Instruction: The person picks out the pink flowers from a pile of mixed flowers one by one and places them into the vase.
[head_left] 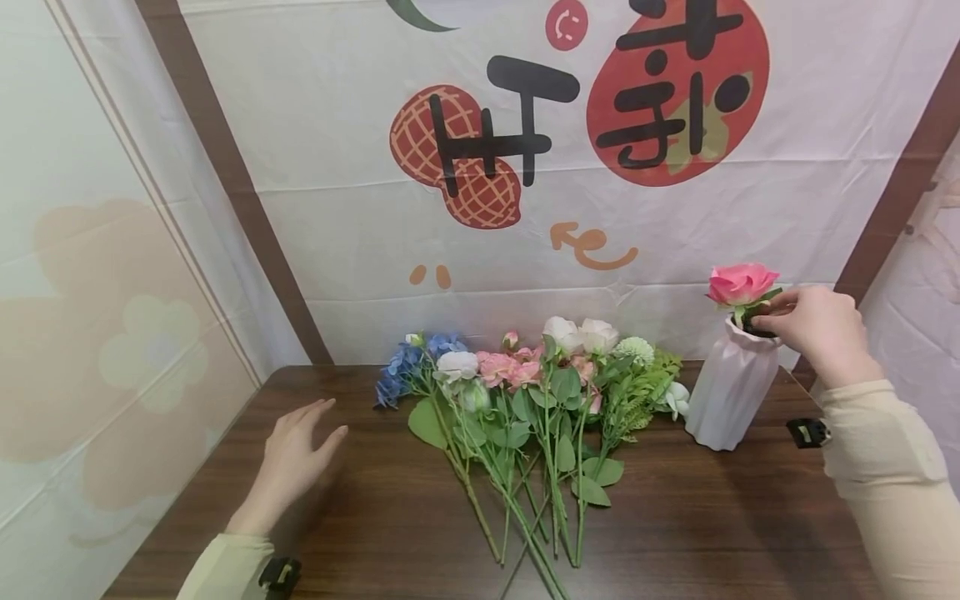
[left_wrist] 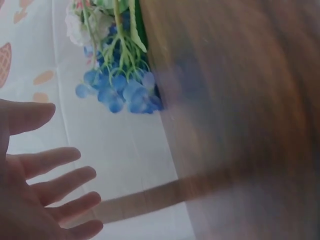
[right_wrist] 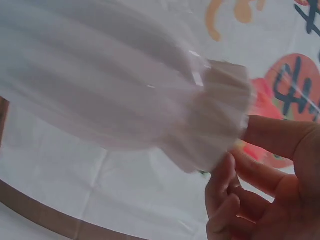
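Note:
A pink rose (head_left: 741, 285) stands upright in the mouth of a white fluted vase (head_left: 731, 387) at the right of the table. My right hand (head_left: 821, 329) pinches the rose just below its bloom, at the vase's rim. In the right wrist view, curled fingers and the thumb of the right hand (right_wrist: 270, 180) lie close against the rim; the vase (right_wrist: 125, 80) hides most of the rose (right_wrist: 262, 100). My left hand (head_left: 292, 454) hovers over the table's left part, fingers apart and holding nothing. The blue hydrangea (left_wrist: 122, 92) is the flower nearest to it.
Several artificial flowers lie in a row on the brown wooden table (head_left: 360, 517), stems toward me: white roses (head_left: 581, 335), pink blooms (head_left: 510, 368), green fern leaves (head_left: 648, 387). Behind stands a printed white cloth (head_left: 337, 225). A white flower (head_left: 677, 400) lies beside the vase.

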